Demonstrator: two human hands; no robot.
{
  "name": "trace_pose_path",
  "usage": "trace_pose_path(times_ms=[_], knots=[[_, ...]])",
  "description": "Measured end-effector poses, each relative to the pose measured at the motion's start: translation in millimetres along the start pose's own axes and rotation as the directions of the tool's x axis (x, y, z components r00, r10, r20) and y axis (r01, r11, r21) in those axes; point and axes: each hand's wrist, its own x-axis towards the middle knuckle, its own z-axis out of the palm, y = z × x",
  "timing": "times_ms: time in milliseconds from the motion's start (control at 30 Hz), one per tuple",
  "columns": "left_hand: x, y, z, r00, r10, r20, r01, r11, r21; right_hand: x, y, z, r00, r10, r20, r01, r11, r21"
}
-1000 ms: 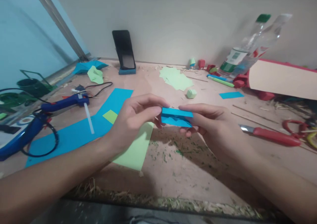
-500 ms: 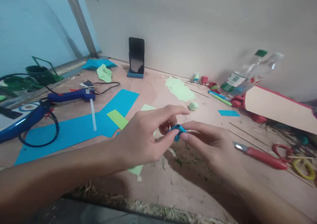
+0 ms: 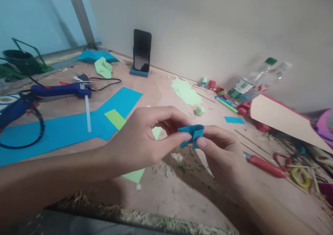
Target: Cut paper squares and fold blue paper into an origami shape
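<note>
Between both hands, over the middle of the table, is a small folded piece of blue paper (image 3: 199, 132) with creased, upright sides. My left hand (image 3: 153, 138) pinches its left side between thumb and fingers. From the right, my right hand (image 3: 223, 151) grips the other side, the thumb in front and fingers behind. Pale green paper (image 3: 134, 175) lies partly hidden beneath my left hand. Just beyond the hands sits a small folded light green paper piece (image 3: 200, 110).
Blue paper sheets (image 3: 62, 131) and a blue glue gun (image 3: 61, 89) lie left. A phone (image 3: 142, 51) stands at the back. To the right are a red-handled cutter (image 3: 267, 165), scissors (image 3: 300, 177), thin sticks and a plastic bottle (image 3: 241, 87).
The blue paper has been turned and spread wider, showing more of its folded sides. Both hands keep hold of it. The camera view has shifted slightly to the right.
</note>
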Motion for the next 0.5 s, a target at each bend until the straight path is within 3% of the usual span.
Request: trace_pose_path(times_ms=[133, 500], knots=[[0.5, -0.3, -1.3, 1.000, 0.023, 0.011, -0.023, 0.999, 0.038, 0.8, -1.5, -1.8, 0.999, -0.026, 0.046, 0.026, 1.000, -0.003], [-1.4, 0.0, -1.0, 0.998, 0.049, 0.032, -0.051, 0.995, 0.085, 2.2, -6.4, 0.0, 0.997, -0.076, 0.024, 0.078, 0.991, -0.106]])
